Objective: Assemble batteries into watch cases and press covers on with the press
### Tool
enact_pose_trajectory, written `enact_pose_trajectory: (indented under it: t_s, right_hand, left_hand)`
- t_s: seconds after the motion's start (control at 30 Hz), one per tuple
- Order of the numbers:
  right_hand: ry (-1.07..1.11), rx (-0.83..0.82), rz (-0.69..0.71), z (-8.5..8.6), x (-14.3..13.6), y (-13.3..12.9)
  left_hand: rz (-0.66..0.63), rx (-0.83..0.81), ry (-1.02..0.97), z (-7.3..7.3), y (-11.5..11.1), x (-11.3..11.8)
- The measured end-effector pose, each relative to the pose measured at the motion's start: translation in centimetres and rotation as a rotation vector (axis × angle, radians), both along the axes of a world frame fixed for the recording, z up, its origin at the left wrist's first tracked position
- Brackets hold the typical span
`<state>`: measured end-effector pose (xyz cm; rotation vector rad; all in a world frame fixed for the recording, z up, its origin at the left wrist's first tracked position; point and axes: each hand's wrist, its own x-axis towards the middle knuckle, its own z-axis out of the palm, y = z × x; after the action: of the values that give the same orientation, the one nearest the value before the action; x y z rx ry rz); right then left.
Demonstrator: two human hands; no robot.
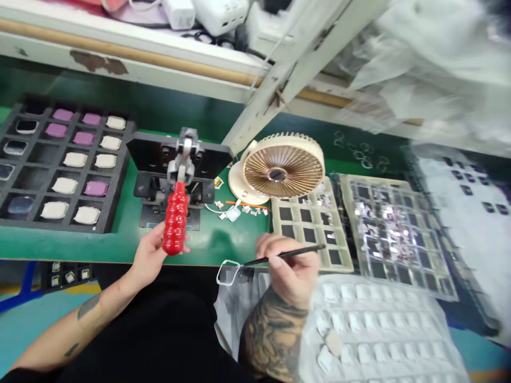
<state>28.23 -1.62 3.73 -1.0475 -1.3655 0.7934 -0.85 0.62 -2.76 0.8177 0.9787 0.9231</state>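
Note:
My right hand (289,266) is closed around a thin black stick-like tool (285,255). A white rounded-square ring (228,273) is at the tool's left tip, by the bench's front edge. My left hand (150,252) is beside and partly behind the red ribbed handle (175,221) of a black toggle press (181,154); the handle hides some of its fingers, and its grip cannot be made out. Small white pieces (233,214) and an orange stick (247,204) lie on the green bench (217,239) between the press and the fan.
A beige fan (283,167) stands behind my right hand. A dark compartment tray (112,199) with white and purple pieces is at left. Compartment trays (347,260) (403,239) and a white moulded tray (371,340) are at right. A slanted white post (275,96) rises behind.

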Motion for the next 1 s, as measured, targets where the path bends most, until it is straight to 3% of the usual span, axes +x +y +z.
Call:
enact_pose_trajectory:
  t_s: [0.07,0.13,0.23,0.3,0.4,0.57,0.67,0.77,0.83,1.0]
  right_hand:
    - [-0.344,-0.018,-0.007,1.8,1.5,1.9]
    - [-0.596,0.021,-0.08,3.0,1.0,4.9]
    - [-0.565,0.224,-0.349,3.4,-1.9,9.7]
    - [-0.48,0.31,-0.503,2.9,-3.3,11.0]
    - [-0.447,0.313,-0.554,1.1,-3.6,8.6]
    - [-0.497,0.109,-0.413,-4.1,-3.6,0.1]
    - [-0.619,0.001,-0.31,-6.9,-4.7,-2.6]
    - [-0.846,-0.051,-0.182,-8.2,-5.4,-3.2]
    - [-0.844,-0.064,-0.161,-8.4,-5.2,-2.8]
    - [-0.816,-0.077,-0.356,-8.5,-3.5,-0.1]
  left_hand:
    - [-0.068,0.095,0.082,-0.3,-0.4,-0.1]
    - [-0.11,0.137,0.134,-0.4,-0.7,-0.2]
    - [-0.128,0.137,0.155,-0.2,-0.8,-0.1]
    - [-0.128,0.129,0.157,-0.1,-0.8,-0.2]
    - [-0.127,0.126,0.171,0.1,-0.8,-0.5]
    - [-0.134,0.088,0.166,0.3,-0.5,-0.3]
    - [-0.145,0.092,0.153,0.3,0.1,0.3]
    - [-0.153,0.116,0.154,0.2,0.6,0.9]
    - [-0.15,0.12,0.155,0.2,0.8,1.1]
    - [-0.086,0.089,0.134,0.0,0.4,1.3]
